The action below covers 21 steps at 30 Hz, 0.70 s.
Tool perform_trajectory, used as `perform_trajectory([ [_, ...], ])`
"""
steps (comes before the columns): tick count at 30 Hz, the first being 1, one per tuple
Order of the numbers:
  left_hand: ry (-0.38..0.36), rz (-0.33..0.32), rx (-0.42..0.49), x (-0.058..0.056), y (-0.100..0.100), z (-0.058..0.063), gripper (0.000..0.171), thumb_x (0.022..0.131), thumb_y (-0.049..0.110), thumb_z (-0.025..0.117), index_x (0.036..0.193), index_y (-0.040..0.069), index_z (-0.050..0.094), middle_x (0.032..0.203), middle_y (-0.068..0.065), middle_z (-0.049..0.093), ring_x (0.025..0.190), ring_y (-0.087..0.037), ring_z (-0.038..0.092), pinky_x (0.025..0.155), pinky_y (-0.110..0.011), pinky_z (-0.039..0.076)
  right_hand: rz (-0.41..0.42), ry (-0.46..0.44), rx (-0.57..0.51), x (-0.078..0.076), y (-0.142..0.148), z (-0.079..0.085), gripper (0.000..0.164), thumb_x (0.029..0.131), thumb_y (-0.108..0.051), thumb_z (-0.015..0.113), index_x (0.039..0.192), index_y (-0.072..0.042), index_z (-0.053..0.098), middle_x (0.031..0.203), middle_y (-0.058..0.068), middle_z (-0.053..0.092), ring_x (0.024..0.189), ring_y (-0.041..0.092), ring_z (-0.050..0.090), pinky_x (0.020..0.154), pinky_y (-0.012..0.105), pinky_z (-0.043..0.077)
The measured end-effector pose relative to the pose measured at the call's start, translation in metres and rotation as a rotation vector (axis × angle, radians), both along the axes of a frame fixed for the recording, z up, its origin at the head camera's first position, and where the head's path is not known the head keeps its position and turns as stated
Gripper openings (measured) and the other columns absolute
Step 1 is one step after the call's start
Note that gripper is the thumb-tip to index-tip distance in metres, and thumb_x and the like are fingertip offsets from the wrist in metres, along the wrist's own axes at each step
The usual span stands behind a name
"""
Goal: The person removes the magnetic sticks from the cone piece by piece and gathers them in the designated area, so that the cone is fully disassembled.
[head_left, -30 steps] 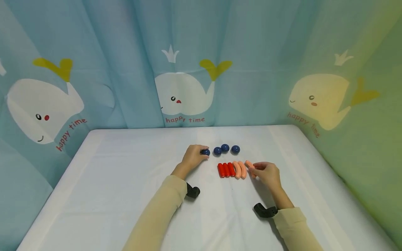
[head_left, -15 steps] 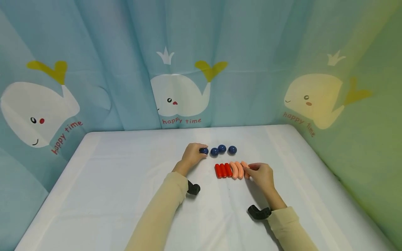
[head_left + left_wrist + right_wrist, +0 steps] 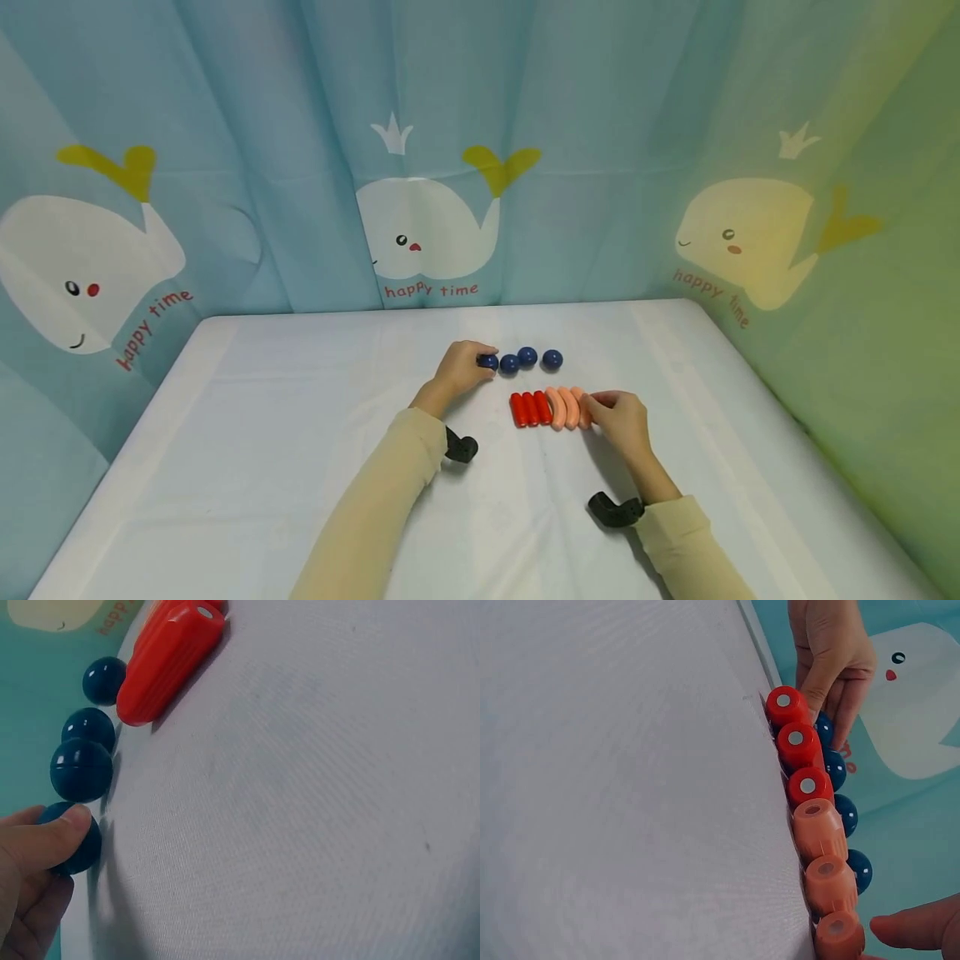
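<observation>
My left hand (image 3: 459, 369) grips a dark blue ball (image 3: 84, 851) between thumb and fingers, at the left end of a row of blue balls. The other balls (image 3: 509, 364) lie to its right along the table. Nearer to me, three red toy sausages (image 3: 531, 409) lie side by side, with three curved pink toy sausages (image 3: 564, 407) continuing the row rightward. My right hand (image 3: 624, 421) holds the rightmost pink sausage (image 3: 838, 935) at its right side, fingertips covering part of it. In the right wrist view the thumb (image 3: 911, 928) shows close beside it.
A white cloth (image 3: 262, 467) covers the table. Blue curtain (image 3: 600, 108) with printed whales hangs behind the far edge, and a greenish curtain stands along the right side. Black devices (image 3: 617, 510) are worn at both wrists.
My right hand has moved left with the pink sausage, bringing it against the other pink ones. The left hand keeps its hold on the blue ball. The head view has shifted slightly.
</observation>
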<state>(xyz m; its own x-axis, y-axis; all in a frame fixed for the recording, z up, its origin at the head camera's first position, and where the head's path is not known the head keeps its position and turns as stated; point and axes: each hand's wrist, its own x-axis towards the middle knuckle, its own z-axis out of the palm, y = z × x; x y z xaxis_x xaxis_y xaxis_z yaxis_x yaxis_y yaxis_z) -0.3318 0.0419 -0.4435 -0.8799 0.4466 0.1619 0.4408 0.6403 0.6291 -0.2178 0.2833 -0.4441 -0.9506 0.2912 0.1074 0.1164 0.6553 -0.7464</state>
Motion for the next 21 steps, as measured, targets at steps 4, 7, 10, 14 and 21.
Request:
perform_trajectory([
  [4, -0.001, -0.006, 0.005, -0.002, -0.001, -0.003, 0.039, 0.078, 0.01, 0.074, 0.116, 0.007, 0.065, 0.115, -0.007, 0.062, 0.109, -0.021, 0.055, 0.095, -0.032, 0.039, -0.002, 0.001, 0.0, 0.0, -0.001, 0.0, 0.028, 0.086, -0.022, 0.063, 0.092, 0.005, 0.07, 0.074, 0.009, 0.066, 0.06, 0.012, 0.053, 0.052, 0.025, 0.042],
  [7, 0.0, -0.012, 0.012, -0.004, -0.002, -0.005, 0.041, 0.077, 0.011, 0.075, 0.116, 0.007, 0.065, 0.114, -0.007, 0.063, 0.106, -0.02, 0.056, 0.093, -0.032, 0.041, -0.004, -0.003, 0.002, -0.001, -0.001, 0.0, 0.029, 0.086, -0.022, 0.062, 0.092, 0.005, 0.07, 0.075, 0.009, 0.066, 0.06, 0.012, 0.053, 0.052, 0.025, 0.042],
  [10, 0.0, -0.01, 0.025, -0.003, -0.004, -0.005, 0.043, 0.075, 0.013, 0.076, 0.117, 0.007, 0.064, 0.112, -0.007, 0.063, 0.1, -0.019, 0.057, 0.09, -0.032, 0.042, -0.001, -0.009, -0.003, -0.002, -0.002, 0.0, 0.029, 0.086, -0.023, 0.062, 0.093, 0.005, 0.07, 0.075, 0.009, 0.066, 0.061, 0.013, 0.054, 0.053, 0.025, 0.042],
  [14, -0.008, 0.015, 0.054, 0.0, -0.011, -0.003, 0.047, 0.074, 0.014, 0.077, 0.119, 0.006, 0.063, 0.112, -0.008, 0.063, 0.093, -0.019, 0.057, 0.086, -0.032, 0.044, 0.006, -0.022, -0.014, -0.002, -0.002, 0.0, 0.031, 0.087, -0.024, 0.062, 0.095, 0.006, 0.069, 0.077, 0.01, 0.066, 0.063, 0.014, 0.053, 0.053, 0.025, 0.042],
  [21, 0.021, 0.065, 0.205, 0.027, -0.056, -0.005, 0.047, 0.076, 0.013, 0.075, 0.12, 0.004, 0.061, 0.119, -0.011, 0.059, 0.105, -0.028, 0.058, 0.09, -0.035, 0.044, -0.012, -0.024, -0.042, 0.01, 0.005, 0.0, 0.033, 0.088, -0.025, 0.06, 0.099, 0.006, 0.067, 0.076, 0.009, 0.066, 0.062, 0.011, 0.055, 0.054, 0.024, 0.043],
])
